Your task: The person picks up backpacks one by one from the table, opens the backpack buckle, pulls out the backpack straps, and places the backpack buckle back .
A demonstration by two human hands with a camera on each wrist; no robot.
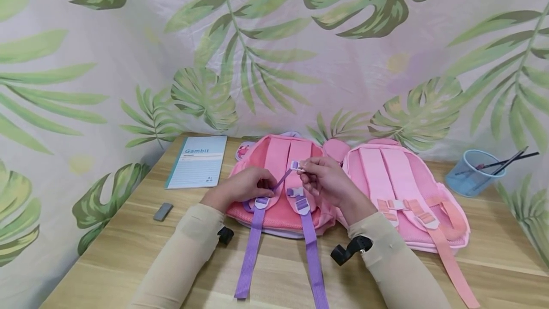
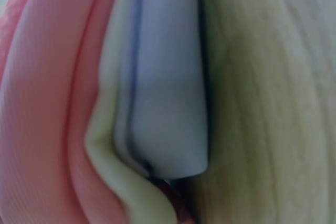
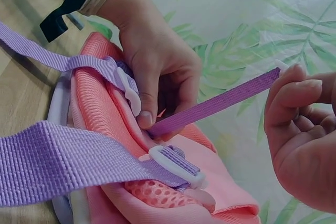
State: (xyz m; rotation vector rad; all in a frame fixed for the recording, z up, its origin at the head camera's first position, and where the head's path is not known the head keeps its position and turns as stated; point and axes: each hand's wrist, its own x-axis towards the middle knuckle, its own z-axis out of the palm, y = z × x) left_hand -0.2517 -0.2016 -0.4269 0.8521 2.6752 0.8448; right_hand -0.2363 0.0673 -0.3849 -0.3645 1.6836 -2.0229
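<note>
A pink backpack (image 1: 256,159) lies on the table with its shoulder straps facing up. My left hand (image 1: 250,185) pinches a narrow purple chest strap (image 3: 220,100) close to where it leaves the left shoulder strap. At that strap's far end, my right hand (image 1: 328,178) holds a small white buckle (image 1: 295,165) between thumb and fingers; the strap runs taut between both hands. Another white buckle (image 1: 295,192) sits on the right shoulder strap. Two wide purple webbing straps (image 1: 250,261) hang toward the front edge through white adjusters. The left wrist view shows only the bag's side and wood, blurred.
A second pink backpack (image 1: 422,175), its chest buckle (image 1: 398,204) joined, lies on the right. Beyond it stands a blue pen cup (image 1: 465,180) with pens. On the left are a notebook (image 1: 199,166) and a grey eraser-like block (image 1: 163,211). A leaf-print cloth (image 1: 274,51) hangs behind.
</note>
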